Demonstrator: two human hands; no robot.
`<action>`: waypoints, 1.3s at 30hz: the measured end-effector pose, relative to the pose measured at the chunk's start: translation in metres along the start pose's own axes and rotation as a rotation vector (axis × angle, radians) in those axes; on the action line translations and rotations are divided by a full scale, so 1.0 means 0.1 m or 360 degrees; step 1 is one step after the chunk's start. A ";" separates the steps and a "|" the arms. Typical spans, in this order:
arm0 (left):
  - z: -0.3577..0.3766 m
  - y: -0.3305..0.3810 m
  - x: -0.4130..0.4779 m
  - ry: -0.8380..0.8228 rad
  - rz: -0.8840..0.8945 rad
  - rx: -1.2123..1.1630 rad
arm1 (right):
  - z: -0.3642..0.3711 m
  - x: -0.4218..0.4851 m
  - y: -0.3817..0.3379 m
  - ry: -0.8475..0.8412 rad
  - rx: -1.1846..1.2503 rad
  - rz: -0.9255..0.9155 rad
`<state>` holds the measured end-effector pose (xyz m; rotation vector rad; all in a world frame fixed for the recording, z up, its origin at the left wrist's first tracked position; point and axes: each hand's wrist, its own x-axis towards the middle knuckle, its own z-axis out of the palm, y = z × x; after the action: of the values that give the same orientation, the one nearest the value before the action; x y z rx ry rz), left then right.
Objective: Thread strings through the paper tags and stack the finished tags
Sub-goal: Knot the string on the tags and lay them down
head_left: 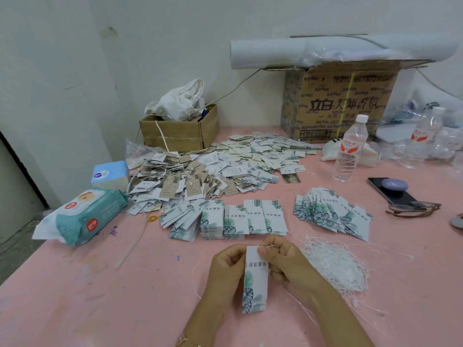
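Nearest me, my left hand (226,269) pinches the upright paper tag (255,281) by its long edge. My right hand (283,259) pinches a string (270,246) at its top end. The tag looks like light, stiff card, so I'd grip it by the edges. Loose strings (335,266) lie at 3 o'clock and strung tags (330,214) at 1.

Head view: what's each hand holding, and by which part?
Left hand grips the paper tag by its upper left edge; right hand pinches the white string at the tag's top end.

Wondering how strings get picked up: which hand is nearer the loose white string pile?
Right. The right hand is beside the string pile; the left hand is farther, beyond the held tag.
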<state>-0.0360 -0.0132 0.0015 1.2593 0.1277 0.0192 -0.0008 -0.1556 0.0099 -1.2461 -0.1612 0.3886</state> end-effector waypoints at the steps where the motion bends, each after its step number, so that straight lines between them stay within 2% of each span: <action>1: -0.01 0.00 0.01 0.0012 0.0029 0.0053 | 0.01 0.00 0.00 0.0003 -0.0014 0.0004; 5: -0.01 -0.02 0.05 0.0157 0.0071 0.0049 | 0.01 0.02 0.00 0.0087 0.0034 0.0007; 9: -0.08 -0.01 0.13 0.0410 0.0010 -0.0319 | -0.07 0.05 -0.02 0.0231 0.0250 -0.0002; 14: -0.13 0.02 0.16 0.0525 0.0021 -0.0709 | -0.11 0.09 -0.01 0.0356 0.0497 -0.0088; 22: -0.19 -0.02 0.18 0.0604 0.0120 -0.0736 | -0.08 0.09 -0.02 0.0623 0.0334 -0.0353; 25: -0.20 -0.01 0.19 0.0626 0.0152 -0.0741 | -0.08 0.08 -0.01 0.0597 0.0346 -0.0353; 28: -0.20 0.00 0.18 0.0661 0.0153 -0.0522 | -0.06 0.08 0.00 0.0528 0.0305 -0.0365; 32: -0.16 -0.01 0.13 0.0644 0.0338 0.0196 | -0.05 0.06 -0.01 0.0545 0.0122 -0.0368; 35: -0.13 -0.04 0.09 0.0618 0.0503 0.0569 | -0.04 0.05 -0.01 0.0614 -0.0039 -0.0359; 37: -0.11 -0.05 0.07 0.0544 0.0534 0.0649 | -0.01 0.04 -0.02 0.0629 -0.0090 -0.0350; 39: -0.09 -0.05 0.06 0.0403 0.0525 0.0521 | 0.01 0.04 -0.02 0.0616 -0.0102 -0.0316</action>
<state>-0.0314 -0.0054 -0.0070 1.5908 0.1440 0.4592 0.0026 -0.1541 0.0116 -1.3314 0.0346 -0.0326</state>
